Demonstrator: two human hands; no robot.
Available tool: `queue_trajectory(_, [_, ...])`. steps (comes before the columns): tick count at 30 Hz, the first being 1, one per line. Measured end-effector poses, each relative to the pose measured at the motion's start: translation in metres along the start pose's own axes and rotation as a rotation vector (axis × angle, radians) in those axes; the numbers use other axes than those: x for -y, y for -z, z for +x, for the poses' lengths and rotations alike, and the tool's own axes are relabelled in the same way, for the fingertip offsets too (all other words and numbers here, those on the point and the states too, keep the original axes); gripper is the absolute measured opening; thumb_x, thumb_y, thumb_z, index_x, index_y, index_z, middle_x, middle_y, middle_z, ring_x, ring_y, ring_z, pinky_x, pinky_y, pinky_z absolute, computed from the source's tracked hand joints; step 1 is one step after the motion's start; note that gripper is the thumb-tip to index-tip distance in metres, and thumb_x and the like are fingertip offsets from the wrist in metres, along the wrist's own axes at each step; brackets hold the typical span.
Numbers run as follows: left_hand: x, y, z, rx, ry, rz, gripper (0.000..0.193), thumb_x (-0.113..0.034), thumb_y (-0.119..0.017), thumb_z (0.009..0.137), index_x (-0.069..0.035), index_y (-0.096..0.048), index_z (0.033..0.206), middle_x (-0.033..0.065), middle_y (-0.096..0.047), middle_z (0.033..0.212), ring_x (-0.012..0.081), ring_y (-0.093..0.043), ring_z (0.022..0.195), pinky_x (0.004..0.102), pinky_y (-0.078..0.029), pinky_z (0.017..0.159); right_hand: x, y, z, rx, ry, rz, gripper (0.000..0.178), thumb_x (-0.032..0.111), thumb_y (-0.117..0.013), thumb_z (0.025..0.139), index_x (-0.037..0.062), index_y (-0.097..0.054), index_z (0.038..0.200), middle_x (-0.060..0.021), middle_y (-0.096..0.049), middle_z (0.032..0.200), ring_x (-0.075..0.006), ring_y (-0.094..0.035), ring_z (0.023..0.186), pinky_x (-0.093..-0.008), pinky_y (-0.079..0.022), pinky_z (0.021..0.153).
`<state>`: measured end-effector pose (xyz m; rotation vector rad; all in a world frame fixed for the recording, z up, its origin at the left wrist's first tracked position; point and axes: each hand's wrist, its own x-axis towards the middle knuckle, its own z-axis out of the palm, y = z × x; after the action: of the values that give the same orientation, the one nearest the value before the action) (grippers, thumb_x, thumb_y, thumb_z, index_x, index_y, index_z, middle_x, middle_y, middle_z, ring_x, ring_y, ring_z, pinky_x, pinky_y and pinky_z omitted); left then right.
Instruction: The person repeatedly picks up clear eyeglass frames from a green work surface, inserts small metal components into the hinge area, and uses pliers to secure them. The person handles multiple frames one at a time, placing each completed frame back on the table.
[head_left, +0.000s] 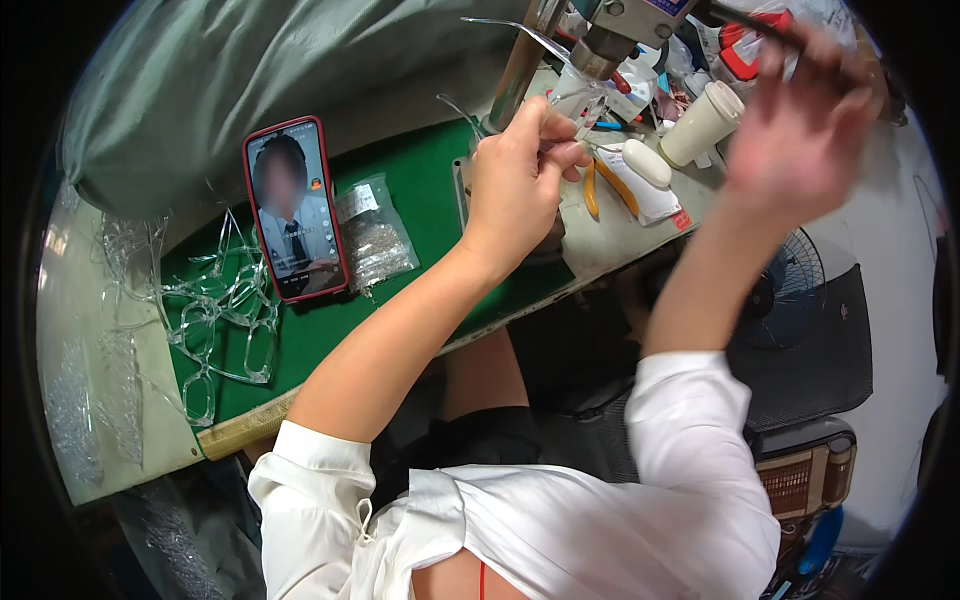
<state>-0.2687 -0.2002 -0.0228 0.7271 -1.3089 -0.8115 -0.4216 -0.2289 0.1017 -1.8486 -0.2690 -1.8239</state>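
My left hand (520, 180) is closed, thumb and fingers pinching a clear plastic eyeglass frame (582, 97) beneath the head of a hand press (603, 50). The frame's thin temples stick out to the left past the press's metal column (522, 75). Up at the right, my right hand (810, 125) is smeared by motion, its fingers around the dark lever (757, 24) of the press. Part of the eyeglass frame is hidden behind my left fingers and the press head.
Several clear eyeglass frames (200, 325) lie piled on the green mat (262, 402) at left. Beside them are a phone (296, 210) in a red case and a bag of small parts (378, 240). Yellow-handled pliers (614, 188), a white oval case (646, 163) and a lidded cup (702, 124) sit right of the press.
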Motion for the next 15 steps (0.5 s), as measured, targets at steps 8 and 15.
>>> queue_trajectory(8, [-0.022,0.030,-0.008,0.086,0.038,0.128,0.010,0.001,-0.055,0.087,0.003,-0.049,0.095,0.0116,-0.067,0.079,0.0134,-0.063,0.068,0.0265,-0.050,0.064,0.011,0.003,0.036,-0.105,-0.110,-0.274,0.030,0.012,-0.041,0.092,-0.0079,-0.059,0.106,-0.0216,-0.062,0.106,-0.0318,-0.057,0.100,-0.0399,-0.043,0.082])
queue_trajectory(15, [-0.108,0.133,-0.110,0.325,0.112,0.104,0.077,0.015,-0.041,0.071,-0.002,-0.016,0.143,0.0121,-0.049,0.104,0.0191,-0.054,0.090,0.0322,-0.050,0.081,-0.017,-0.070,-0.123,0.332,-0.616,-0.550,0.026,-0.001,-0.051,0.084,0.0008,-0.064,0.107,-0.0103,-0.060,0.093,-0.0193,-0.059,0.085,-0.0301,-0.047,0.075])
